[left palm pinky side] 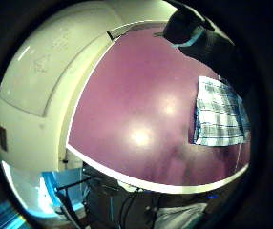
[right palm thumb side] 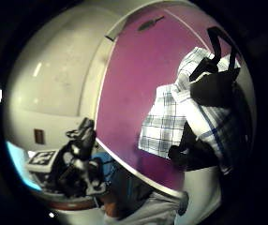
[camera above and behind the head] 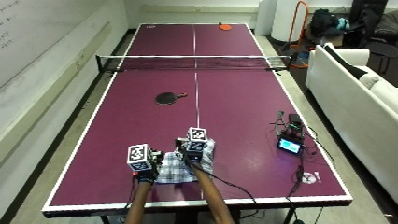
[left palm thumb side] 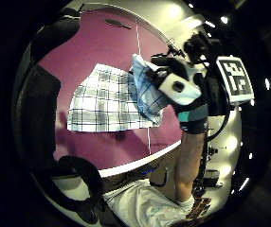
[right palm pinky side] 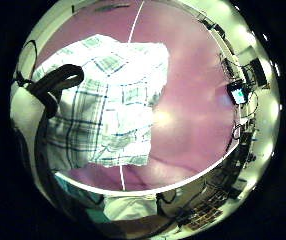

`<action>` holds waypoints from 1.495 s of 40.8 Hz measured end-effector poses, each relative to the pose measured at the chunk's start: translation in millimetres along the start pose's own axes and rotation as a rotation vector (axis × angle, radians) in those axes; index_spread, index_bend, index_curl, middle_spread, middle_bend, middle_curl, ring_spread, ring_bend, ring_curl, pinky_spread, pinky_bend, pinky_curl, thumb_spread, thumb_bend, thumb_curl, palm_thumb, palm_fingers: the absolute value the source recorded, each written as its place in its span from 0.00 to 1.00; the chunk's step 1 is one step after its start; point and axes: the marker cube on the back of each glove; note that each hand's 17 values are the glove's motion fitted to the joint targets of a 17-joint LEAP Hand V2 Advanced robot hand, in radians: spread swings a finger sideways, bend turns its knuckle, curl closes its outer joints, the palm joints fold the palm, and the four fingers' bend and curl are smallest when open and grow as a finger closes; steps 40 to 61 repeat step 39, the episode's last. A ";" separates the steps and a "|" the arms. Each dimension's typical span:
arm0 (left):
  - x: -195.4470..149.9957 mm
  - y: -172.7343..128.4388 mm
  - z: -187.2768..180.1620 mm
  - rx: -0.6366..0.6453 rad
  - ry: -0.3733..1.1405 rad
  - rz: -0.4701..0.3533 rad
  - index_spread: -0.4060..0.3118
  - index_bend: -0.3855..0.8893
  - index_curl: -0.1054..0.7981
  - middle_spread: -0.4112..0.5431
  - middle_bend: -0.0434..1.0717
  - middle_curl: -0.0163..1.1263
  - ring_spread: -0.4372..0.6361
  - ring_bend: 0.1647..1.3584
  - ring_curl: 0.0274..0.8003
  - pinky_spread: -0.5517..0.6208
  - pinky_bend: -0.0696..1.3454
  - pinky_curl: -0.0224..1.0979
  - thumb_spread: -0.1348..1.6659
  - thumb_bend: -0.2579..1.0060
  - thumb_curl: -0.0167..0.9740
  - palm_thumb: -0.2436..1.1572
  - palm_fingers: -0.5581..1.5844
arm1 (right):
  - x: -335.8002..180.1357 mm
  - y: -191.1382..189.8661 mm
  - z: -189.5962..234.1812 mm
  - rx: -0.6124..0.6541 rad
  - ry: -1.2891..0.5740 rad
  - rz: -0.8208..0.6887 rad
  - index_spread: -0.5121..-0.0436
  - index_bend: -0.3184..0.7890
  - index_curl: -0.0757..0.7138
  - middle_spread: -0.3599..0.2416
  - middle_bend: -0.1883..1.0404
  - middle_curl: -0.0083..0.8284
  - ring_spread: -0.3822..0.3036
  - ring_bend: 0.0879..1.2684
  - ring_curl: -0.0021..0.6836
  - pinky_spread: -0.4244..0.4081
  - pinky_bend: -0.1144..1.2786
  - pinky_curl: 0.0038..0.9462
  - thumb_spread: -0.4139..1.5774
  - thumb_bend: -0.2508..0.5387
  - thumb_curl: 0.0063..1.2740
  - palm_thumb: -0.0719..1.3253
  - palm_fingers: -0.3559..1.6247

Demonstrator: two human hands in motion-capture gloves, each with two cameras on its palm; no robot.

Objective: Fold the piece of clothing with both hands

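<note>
Outside view: a plaid garment point(camera above and behind the head: 177, 170) is seen lying on a purple ping-pong table point(camera above and behind the head: 236, 102), near its close edge, just left of the white centre line. The left hand point(camera above and behind the head: 146, 173) is placed at the cloth's 9 o'clock edge; whether its fingers touch the cloth cannot be told. The right hand point(camera above and behind the head: 198, 156) is raised at the cloth's 1 o'clock corner, with a lifted flap of fabric hanging beside it. A black paddle point(camera above and behind the head: 167, 98) lies at 12 o'clock from the cloth, short of the net point(camera above and behind the head: 193, 62); a red paddle point(camera above and behind the head: 224, 27) rests at the far end. A small screen device point(camera above and behind the head: 290, 145) with cables sits at 3 o'clock from the garment, and a white sofa point(camera above and behind the head: 354, 88) stands off the table's right side. No containers are seen. Left little-finger view: table surface and the flat plaid cloth point(left palm pinky side: 218, 112) are shown; no cloth is seen gripped, and the left fingers' state cannot be told. Left thumb view: the garment point(left palm thumb side: 109, 101) lies spread, one edge bunched and lifted by the right hand point(left palm thumb side: 180, 85). Right little-finger view: plaid fabric point(right palm pinky side: 110, 105) fills the view close to the palm. Right thumb view: the right fingers point(right palm thumb side: 213, 89) are curled, grasping a fold of the cloth point(right palm thumb side: 171, 117).
</note>
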 end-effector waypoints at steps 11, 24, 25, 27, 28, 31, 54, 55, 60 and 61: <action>8.6 4.6 2.7 -0.006 0.022 0.018 0.35 0.44 0.55 0.36 0.18 0.30 0.54 0.27 0.36 0.80 0.23 0.32 0.95 0.28 0.18 0.28 0.49 | -14.3 14.8 46.7 -0.178 0.078 -0.047 0.36 0.40 0.45 0.19 0.54 0.59 0.17 0.59 0.67 0.13 0.47 0.39 0.49 0.28 0.47 0.75 0.81; 33.5 -6.0 18.8 0.012 0.010 0.089 0.35 0.44 0.55 0.35 0.18 0.29 0.54 0.26 0.36 0.79 0.22 0.33 0.95 0.30 0.17 0.29 0.50 | 56.6 53.1 -18.6 -0.316 0.245 -0.070 0.33 0.39 0.41 0.23 0.46 0.55 0.31 0.37 0.60 0.51 0.45 0.41 0.69 0.27 0.40 0.58 0.45; 38.2 -6.2 19.2 0.023 0.007 0.105 0.35 0.44 0.55 0.35 0.18 0.29 0.54 0.26 0.36 0.79 0.22 0.33 0.95 0.30 0.17 0.29 0.50 | 69.7 54.9 -22.4 -0.300 0.310 -0.062 0.33 0.41 0.41 0.24 0.45 0.54 0.34 0.33 0.58 0.55 0.43 0.40 0.71 0.30 0.40 0.59 0.43; 47.9 -7.0 21.5 0.048 0.007 0.140 0.35 0.44 0.55 0.36 0.18 0.29 0.54 0.26 0.36 0.79 0.22 0.33 0.94 0.30 0.17 0.29 0.50 | 99.1 55.1 -20.2 -0.298 0.410 -0.053 0.32 0.42 0.41 0.26 0.43 0.53 0.37 0.30 0.54 0.60 0.42 0.38 0.75 0.32 0.39 0.60 0.42; 53.3 -6.7 21.9 0.058 0.012 0.158 0.35 0.44 0.55 0.36 0.18 0.29 0.54 0.27 0.36 0.79 0.22 0.33 0.94 0.30 0.18 0.29 0.50 | 112.4 55.2 -18.2 -0.306 0.443 -0.050 0.31 0.43 0.42 0.27 0.43 0.52 0.39 0.28 0.52 0.62 0.41 0.37 0.76 0.32 0.39 0.60 0.41; 69.9 -1.8 18.6 0.070 0.020 0.200 0.35 0.44 0.55 0.37 0.18 0.28 0.53 0.27 0.36 0.79 0.21 0.32 0.92 0.30 0.19 0.31 0.52 | 142.6 62.0 -28.6 -0.290 0.522 -0.003 0.30 0.48 0.46 0.29 0.39 0.50 0.46 0.21 0.48 0.68 0.39 0.36 0.81 0.34 0.38 0.61 0.37; 85.2 -10.2 9.4 0.157 -0.035 0.213 0.35 0.41 0.54 0.37 0.18 0.29 0.52 0.29 0.37 0.78 0.22 0.33 0.89 0.29 0.21 0.33 0.52 | 187.4 74.9 -77.5 -0.139 0.596 0.207 0.27 0.45 0.48 0.34 0.35 0.47 0.57 0.14 0.42 0.77 0.33 0.32 0.89 0.30 0.34 0.55 0.36; 85.2 -10.2 9.4 0.157 -0.035 0.213 0.35 0.41 0.54 0.37 0.18 0.29 0.52 0.29 0.37 0.78 0.22 0.33 0.89 0.29 0.21 0.33 0.52 | 187.4 74.9 -77.5 -0.139 0.596 0.207 0.27 0.45 0.48 0.34 0.35 0.47 0.57 0.14 0.42 0.77 0.33 0.32 0.89 0.30 0.34 0.55 0.36; 85.2 -10.2 9.4 0.157 -0.035 0.213 0.35 0.41 0.54 0.37 0.18 0.29 0.52 0.29 0.37 0.78 0.22 0.33 0.89 0.29 0.21 0.33 0.52 | 187.4 74.9 -77.5 -0.139 0.596 0.207 0.27 0.45 0.48 0.34 0.35 0.47 0.57 0.14 0.42 0.77 0.33 0.32 0.89 0.30 0.34 0.55 0.36; 85.2 -10.2 9.4 0.157 -0.035 0.213 0.35 0.41 0.54 0.37 0.18 0.29 0.52 0.29 0.37 0.78 0.22 0.33 0.89 0.29 0.21 0.33 0.52 | 187.4 74.9 -77.5 -0.139 0.596 0.207 0.27 0.45 0.48 0.34 0.35 0.47 0.57 0.14 0.42 0.77 0.33 0.32 0.89 0.30 0.34 0.55 0.36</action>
